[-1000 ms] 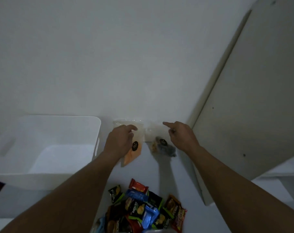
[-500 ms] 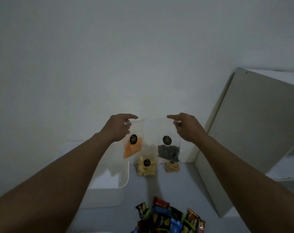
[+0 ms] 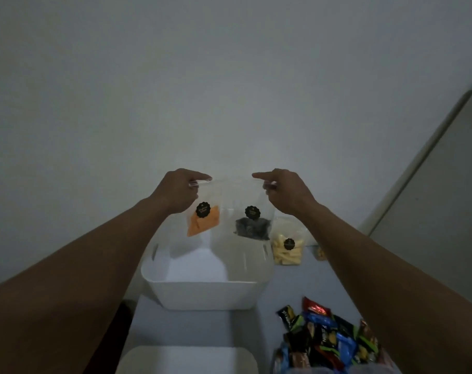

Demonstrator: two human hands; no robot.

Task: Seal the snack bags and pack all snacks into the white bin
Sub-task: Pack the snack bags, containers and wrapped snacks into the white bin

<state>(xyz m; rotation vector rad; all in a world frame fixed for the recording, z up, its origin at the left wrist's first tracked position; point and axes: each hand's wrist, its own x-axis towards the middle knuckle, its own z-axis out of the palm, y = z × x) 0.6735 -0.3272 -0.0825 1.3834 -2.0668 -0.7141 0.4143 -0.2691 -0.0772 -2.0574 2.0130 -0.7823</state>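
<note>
My left hand [image 3: 176, 194] pinches the top of a clear bag of orange snacks [image 3: 203, 222], which hangs above the white bin [image 3: 206, 291]. My right hand [image 3: 285, 193] pinches the top of a clear bag of dark snacks [image 3: 252, 228], also hanging over the bin. Both bags carry a round black sticker. The bin looks empty inside. A clear bag of pale yellow sticks [image 3: 286, 248] stands on the table right of the bin. A pile of small coloured snack packets [image 3: 328, 338] lies at the lower right.
A white lid or tray [image 3: 187, 360] lies at the near edge in front of the bin. Another small snack bag [image 3: 320, 253] is partly hidden behind my right forearm. A pale panel [image 3: 432, 211] leans on the right. The wall is close behind.
Both hands have lifted the two bags off the table and carried them left, so they now hang over the bin. The view has shifted left with them.
</note>
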